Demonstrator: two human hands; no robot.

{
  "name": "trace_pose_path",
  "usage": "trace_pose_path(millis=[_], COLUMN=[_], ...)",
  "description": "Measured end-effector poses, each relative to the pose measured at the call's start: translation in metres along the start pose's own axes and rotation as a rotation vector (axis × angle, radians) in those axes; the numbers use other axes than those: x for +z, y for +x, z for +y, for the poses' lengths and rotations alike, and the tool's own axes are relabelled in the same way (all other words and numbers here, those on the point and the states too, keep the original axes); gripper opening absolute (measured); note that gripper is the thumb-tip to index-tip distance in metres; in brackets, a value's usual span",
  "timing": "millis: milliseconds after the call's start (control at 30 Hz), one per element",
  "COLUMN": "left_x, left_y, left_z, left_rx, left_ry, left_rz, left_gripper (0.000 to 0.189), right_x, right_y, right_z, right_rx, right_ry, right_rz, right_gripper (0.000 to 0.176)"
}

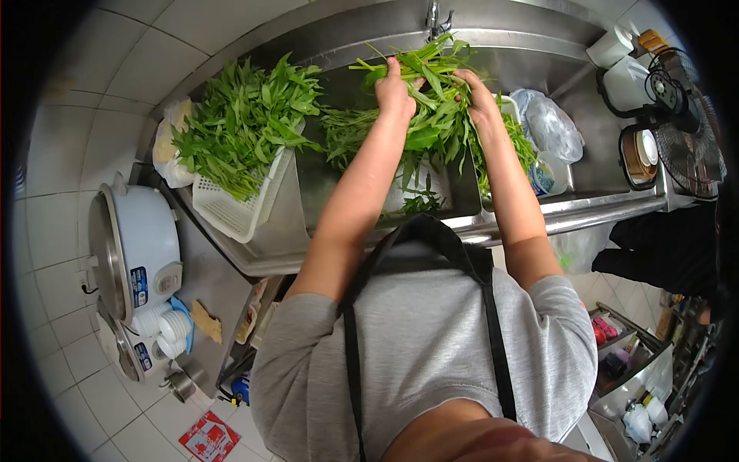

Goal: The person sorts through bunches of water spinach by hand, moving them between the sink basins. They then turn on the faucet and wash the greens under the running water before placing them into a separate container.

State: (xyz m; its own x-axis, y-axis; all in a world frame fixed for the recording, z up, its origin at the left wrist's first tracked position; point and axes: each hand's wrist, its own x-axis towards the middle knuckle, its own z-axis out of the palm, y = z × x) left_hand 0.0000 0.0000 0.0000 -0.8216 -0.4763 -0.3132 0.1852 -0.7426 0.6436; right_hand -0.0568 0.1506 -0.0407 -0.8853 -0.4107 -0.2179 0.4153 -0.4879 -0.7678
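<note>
Both hands are over the steel sink, gripping one bunch of water spinach (439,115) with long narrow leaves. My left hand (396,94) closes round its stems, thumb pointing up. On the other side, the fingers of my right hand (480,98) curl round the bunch, partly hidden by leaves. More loose greens (346,135) lie in the sink basin (319,196) below and to the left. A large heap of the same greens (246,115) fills a white plastic basket (239,208) left of the basin. Further greens (517,142) lie beneath my right forearm.
A tap (435,23) rises behind the basin. Plastic bags (550,127) and a bowl (543,177) sit in the right basin. A fan (685,115) stands at far right. Rice cookers (142,246) are on the left. Another person's dark clothing (654,246) shows at right.
</note>
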Motion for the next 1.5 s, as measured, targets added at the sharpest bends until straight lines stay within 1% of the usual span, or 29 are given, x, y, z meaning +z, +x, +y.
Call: trace_pose_path(millis=[67,100,133,167,233,300,367,500,567,633,667,700,767,800,833,900,933,967,1000,1033,1100,1133,1200,1300,1333,1367,1433,1467,1500], left_x=[0.001,-0.016,-0.012,-0.010,0.003,0.007,0.013,0.038,0.055,0.068,0.073,0.077,0.083,0.087,0.088,0.092,0.092,0.089,0.087,0.086,0.083,0.080,0.086,0.094,0.096,0.097,0.101,0.101,0.102], left_y=[0.004,0.016,0.016,0.012,0.003,0.001,0.008,0.000,-0.005,-0.003,-0.005,-0.005,-0.002,-0.004,-0.002,0.003,0.006,0.010,0.012,0.012,0.012,0.014,0.014,0.002,0.000,-0.002,-0.005,-0.002,-0.005], left_z=[0.009,0.009,0.013,0.017,0.023,0.019,0.011,-0.007,-0.021,-0.039,-0.050,-0.061,-0.081,-0.087,-0.093,-0.102,-0.102,-0.100,-0.095,-0.091,-0.088,-0.085,-0.082,-0.083,-0.087,-0.090,-0.092,-0.096,-0.098], left_rx=[0.037,0.045,0.043,0.040,0.029,-0.008,-0.122,-0.249,-0.276,-0.347,-0.345,-0.363,-0.382,-0.458,-0.465,-0.473,-0.519,-0.518,-0.626,-0.736,-0.695,-0.670,-0.610,-0.541,-0.482,-0.485,-0.423,-0.373,-0.375], left_ry=[-0.003,-0.039,0.008,0.058,0.073,0.102,0.120,0.214,0.283,0.367,0.400,0.410,0.483,0.465,0.472,0.577,0.544,0.547,0.537,0.523,0.615,0.674,0.763,0.749,0.775,0.771,0.889,0.936,0.933], left_rz=[0.100,-0.058,-0.011,0.042,-0.019,-0.074,-0.237,-0.401,-0.411,-0.468,-0.471,-0.481,-0.519,-0.535,-0.536,-0.521,-0.525,-0.521,-0.575,-0.628,-0.584,-0.603,-0.636,-0.707,-0.706,-0.702,-0.710,-0.775,-0.772], left_gripper=[0.031,0.033,0.033,0.033,0.033,0.033,0.032,0.033,0.034,0.035,0.037,0.037,0.036,0.033,0.033,0.031,0.031,0.031,0.031,0.031,0.034,0.036,0.043,0.047,0.046,0.046,0.043,0.040,0.040], right_x=[-0.012,-0.023,-0.039,-0.050,-0.051,-0.041,-0.056,-0.067,-0.072,-0.069,-0.069,-0.059,-0.055,-0.058,-0.060,-0.071,-0.078,-0.089,-0.096,-0.102,-0.120,-0.126,-0.133,-0.137,-0.138,-0.141,-0.138,-0.139,-0.140], right_y=[0.004,-0.006,-0.007,-0.012,-0.028,-0.059,-0.080,-0.115,-0.121,-0.124,-0.120,-0.121,-0.108,-0.100,-0.093,-0.086,-0.081,-0.077,-0.076,-0.078,-0.076,-0.074,-0.066,-0.059,-0.058,-0.058,-0.063,-0.062,-0.062], right_z=[-0.009,-0.024,-0.034,-0.044,-0.074,-0.108,-0.135,-0.170,-0.173,-0.172,-0.167,-0.160,-0.142,-0.133,-0.127,-0.128,-0.131,-0.133,-0.133,-0.138,-0.140,-0.138,-0.135,-0.128,-0.125,-0.125,-0.131,-0.130,-0.129], right_rx=[0.118,-0.038,-0.033,-0.095,-0.333,-0.435,-0.487,-0.513,-0.565,-0.486,-0.554,-0.594,-0.518,-0.451,-0.421,-0.245,-0.246,-0.233,-0.217,-0.055,0.043,0.043,0.156,0.234,0.225,0.231,0.327,0.332,0.340], right_ry=[0.279,0.188,0.329,0.282,0.117,-0.089,-0.195,-0.495,-0.812,-1.056,-1.122,-1.241,-1.404,-1.538,-1.651,-1.723,-1.720,-1.608,-1.492,-1.297,-1.060,-1.057,-0.902,-0.849,-0.824,-0.825,-0.882,-0.883,-0.886], right_rz=[0.199,0.209,0.104,0.108,0.130,0.188,0.151,0.234,0.270,0.284,0.210,0.211,0.193,0.152,0.134,0.087,0.086,0.086,0.086,0.036,-0.089,-0.092,-0.204,-0.292,-0.309,-0.310,-0.329,-0.332,-0.338], right_gripper=[0.013,0.012,0.012,0.013,0.015,0.014,0.013,0.015,0.016,0.018,0.023,0.029,0.059,0.072,0.064,0.044,0.044,0.036,0.029,0.025,0.018,0.018,0.015,0.014,0.014,0.014,0.015,0.015,0.016])
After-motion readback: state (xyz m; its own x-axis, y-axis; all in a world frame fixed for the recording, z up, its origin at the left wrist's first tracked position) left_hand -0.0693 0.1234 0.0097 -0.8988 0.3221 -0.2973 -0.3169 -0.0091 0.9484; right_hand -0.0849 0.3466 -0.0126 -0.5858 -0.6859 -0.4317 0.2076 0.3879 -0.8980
